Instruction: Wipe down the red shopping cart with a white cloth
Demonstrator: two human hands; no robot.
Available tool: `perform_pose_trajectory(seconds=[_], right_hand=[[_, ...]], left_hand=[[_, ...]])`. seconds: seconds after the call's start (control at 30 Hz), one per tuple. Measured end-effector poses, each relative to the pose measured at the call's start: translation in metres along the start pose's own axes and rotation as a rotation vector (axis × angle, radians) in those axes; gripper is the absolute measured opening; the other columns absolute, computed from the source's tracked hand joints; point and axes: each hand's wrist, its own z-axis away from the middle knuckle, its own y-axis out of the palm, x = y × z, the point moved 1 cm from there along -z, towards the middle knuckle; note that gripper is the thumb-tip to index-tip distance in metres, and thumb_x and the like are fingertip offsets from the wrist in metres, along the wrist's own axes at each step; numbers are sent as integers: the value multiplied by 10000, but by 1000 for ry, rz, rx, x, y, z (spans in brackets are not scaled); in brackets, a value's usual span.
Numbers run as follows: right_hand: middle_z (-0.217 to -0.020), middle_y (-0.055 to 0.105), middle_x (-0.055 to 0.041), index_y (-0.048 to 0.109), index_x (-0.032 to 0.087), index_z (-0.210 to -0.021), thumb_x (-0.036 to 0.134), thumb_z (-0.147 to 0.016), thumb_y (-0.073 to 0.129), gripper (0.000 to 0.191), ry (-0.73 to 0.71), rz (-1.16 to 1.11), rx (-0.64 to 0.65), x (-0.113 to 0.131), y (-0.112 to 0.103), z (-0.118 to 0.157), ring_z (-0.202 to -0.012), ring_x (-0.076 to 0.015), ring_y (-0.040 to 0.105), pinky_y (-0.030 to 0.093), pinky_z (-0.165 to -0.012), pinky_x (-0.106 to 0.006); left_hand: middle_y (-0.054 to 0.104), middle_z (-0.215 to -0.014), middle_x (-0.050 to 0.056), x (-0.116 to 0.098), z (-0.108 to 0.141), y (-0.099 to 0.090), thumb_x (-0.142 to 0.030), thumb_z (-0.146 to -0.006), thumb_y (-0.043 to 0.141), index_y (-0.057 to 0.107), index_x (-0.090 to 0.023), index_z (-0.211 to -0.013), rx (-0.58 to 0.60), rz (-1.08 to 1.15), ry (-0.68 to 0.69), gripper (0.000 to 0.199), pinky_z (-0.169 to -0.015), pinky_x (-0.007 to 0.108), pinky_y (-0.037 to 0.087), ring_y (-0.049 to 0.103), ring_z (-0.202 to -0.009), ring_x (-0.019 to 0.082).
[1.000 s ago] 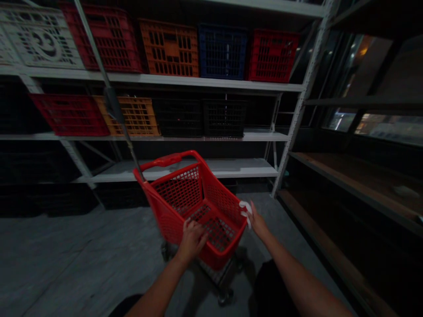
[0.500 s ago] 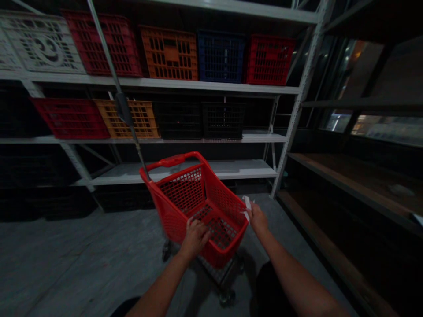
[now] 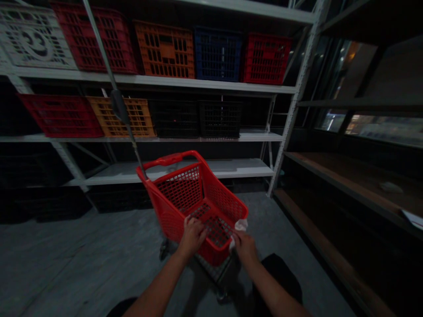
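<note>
A red plastic shopping cart [image 3: 157, 207] with meshed sides stands on the floor in front of me, its handle turned away toward the shelves. My left hand [image 3: 193, 233] is closed over the near left rim of its basket, fingers curled inward. At the basket's near right corner, my right hand [image 3: 243, 245] pinches a crumpled white cloth or tissue [image 3: 241, 225] against the rim. Part of the white piece hangs below the fingers. A thin metal pole [image 3: 106, 61] with a grey grip rises from the cart's left handle corner.
Behind the cart, a white metal rack [image 3: 261, 168] carries red, orange, blue, white and black crates, such as an orange crate [image 3: 164, 50]. Dark wooden shelves [image 3: 330, 167] run along the right, with a paper [image 3: 413, 219] near the edge. Grey concrete floor [image 3: 66, 255] lies to the left.
My right hand has slid the white cloth along the rim, toward me and to the left, around the basket's corner. My left hand stays on the rim. The view has shifted slightly.
</note>
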Motion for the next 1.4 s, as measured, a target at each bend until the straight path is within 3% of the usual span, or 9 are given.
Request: perform_pose_trajectory(seconds=[0.13, 0.23, 0.4, 0.57, 0.73, 0.9, 1.07, 1.27, 1.4], right_hand=[[-869, 689, -59, 642, 235, -1062, 252, -873, 382, 323, -194, -74, 120, 37, 22, 32, -806, -173, 639, 502, -747, -278], [-889, 687, -75, 660, 212, -1034, 230, -865, 388, 321, -208, -32, 122, 32, 19, 27, -807, -178, 635, 496, -759, -276], [-859, 674, -88, 682, 183, -943, 203, -837, 405, 298, -51, 95, 85, -20, -30, -28, -792, -191, 623, 479, -767, -298], [-991, 584, -134, 617, 127, -988, 281, -865, 352, 331, -76, 85, -223, -35, -66, -75, -939, -214, 560, 444, -843, -347], [-1064, 585, -147, 565, 123, -1071, 314, -847, 419, 329, -18, 140, 173, -13, -27, -70, -947, -227, 584, 446, -828, -327], [-884, 672, -143, 576, 125, -1027, 413, -871, 369, 387, 159, 300, 362, 7, 0, -52, -822, -258, 642, 474, -720, -340], [-876, 677, -162, 586, 119, -967, 380, -914, 268, 416, 152, 449, 327, 29, 4, -69, -821, -260, 646, 475, -698, -343], [-888, 671, -172, 524, 105, -1070, 288, -919, 266, 350, 172, 464, 348, 44, 30, -136, -824, -247, 647, 475, -696, -348], [-969, 654, -168, 456, 115, -1216, 207, -911, 268, 370, 126, 448, 372, 47, 38, -149, -872, -226, 637, 477, -739, -339]], left_hand=[[577, -653, -14, 0, 1, -2, -259, -774, 444, 546, -207, -603, -10, -10, -5, 205, -983, 453, 236, 496, -802, 156], [556, -610, -25, 0, 4, -5, -234, -738, 460, 518, -202, -568, 6, -11, -2, 183, -967, 448, 250, 495, -771, 151], [538, -594, -27, 13, 18, -16, -192, -699, 434, 501, -195, -557, 54, -22, 0, 157, -966, 456, 251, 491, -745, 147], [556, -642, -9, 28, 27, -42, -181, -686, 417, 528, -197, -566, 211, -105, -6, 164, -1028, 434, 214, 507, -811, 157], [613, -1026, 79, -28, 20, -50, -257, -788, 410, 613, -180, -902, 243, -300, -184, 246, -1032, 472, 226, 508, -1037, 235], [673, -880, 146, -89, 22, -10, -387, -874, 310, 571, -115, -1020, 549, -219, -349, 405, -726, 365, 478, 636, -831, 249], [690, -804, 119, -79, 37, 9, -317, -890, 283, 579, -161, -959, 607, -230, -263, 342, -640, 349, 492, 661, -757, 249], [694, -792, 100, -72, 57, 3, -330, -903, 223, 577, -180, -939, 571, -208, -241, 386, -612, 348, 499, 662, -711, 240], [692, -805, 106, -70, 59, -6, -326, -903, 236, 591, -165, -934, 561, -222, -237, 392, -641, 327, 497, 659, -733, 225]])
